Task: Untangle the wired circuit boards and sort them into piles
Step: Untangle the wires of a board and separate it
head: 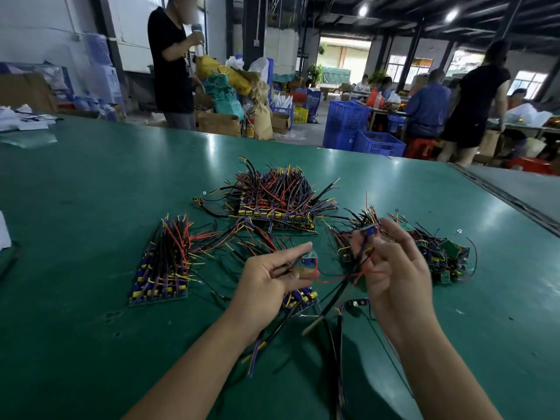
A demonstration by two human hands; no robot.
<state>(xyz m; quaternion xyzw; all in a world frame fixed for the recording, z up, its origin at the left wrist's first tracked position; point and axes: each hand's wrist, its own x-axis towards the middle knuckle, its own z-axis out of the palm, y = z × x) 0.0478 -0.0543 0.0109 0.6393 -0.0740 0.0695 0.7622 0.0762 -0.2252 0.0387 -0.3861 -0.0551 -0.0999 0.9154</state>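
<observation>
Right hand (394, 277) blurred; its board (370, 230) indistinct.

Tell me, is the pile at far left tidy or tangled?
Tidy: the left pile has boards stacked in even rows, wires all pointing away together.

A wide green table (91, 183) fills the near part of the room, its top glossy with lamp glare. Three heaps of wired boards lie on it. On the left sits a neat stack (163, 268), boards lined up, wires fanning away from the viewer. Farther back in the middle is a bigger stack (272, 201), bristling with red, black and yellow wires. On the right lies a tangled heap (439, 256), boards at all angles. Near the front edge some loose boards (300, 298) rest with long black wires (333, 344) trailing toward the viewer. White papers (21, 121) lie at the far left corner.
</observation>
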